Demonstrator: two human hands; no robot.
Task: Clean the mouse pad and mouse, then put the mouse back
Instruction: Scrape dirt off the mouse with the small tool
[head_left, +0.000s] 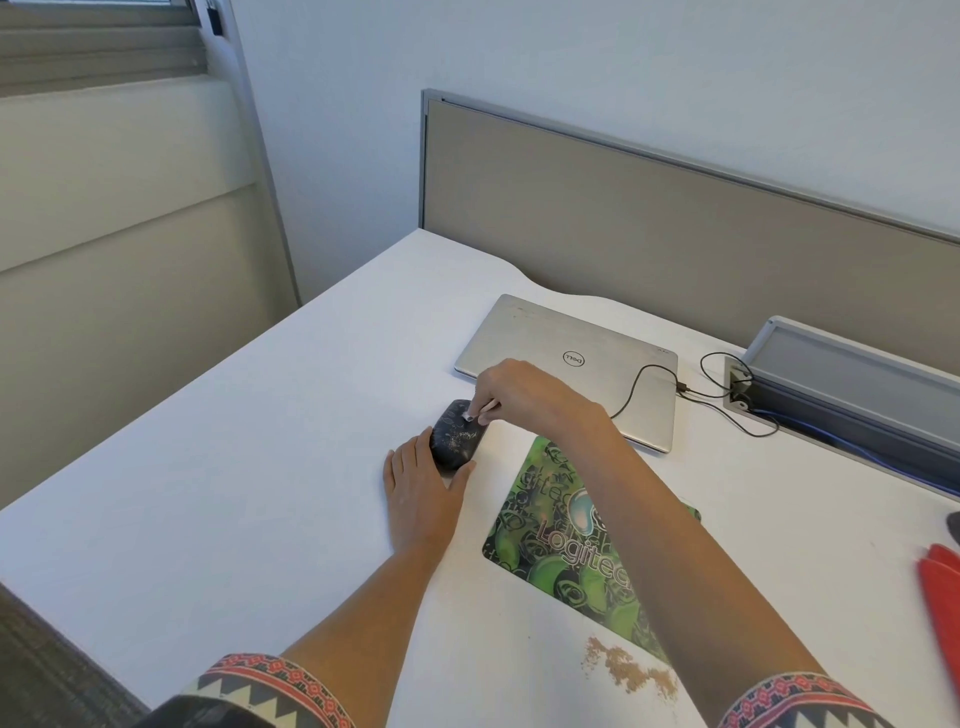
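Only one camera watches, worn on the person's head, facing forward and down over the white desk (208, 467) from close above its near edge, its wide angle putting the left hand (421, 493) and right hand (519, 395) mid-frame and the partition (675, 234) beyond.

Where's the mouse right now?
The mouse sits centre in the head view, just left of the mouse pad, before the laptop, held by the left hand.

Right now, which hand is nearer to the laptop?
Right. The right hand, pinching a small tool, hovers by the laptop; the left hand grips the mouse, farther back toward the person.
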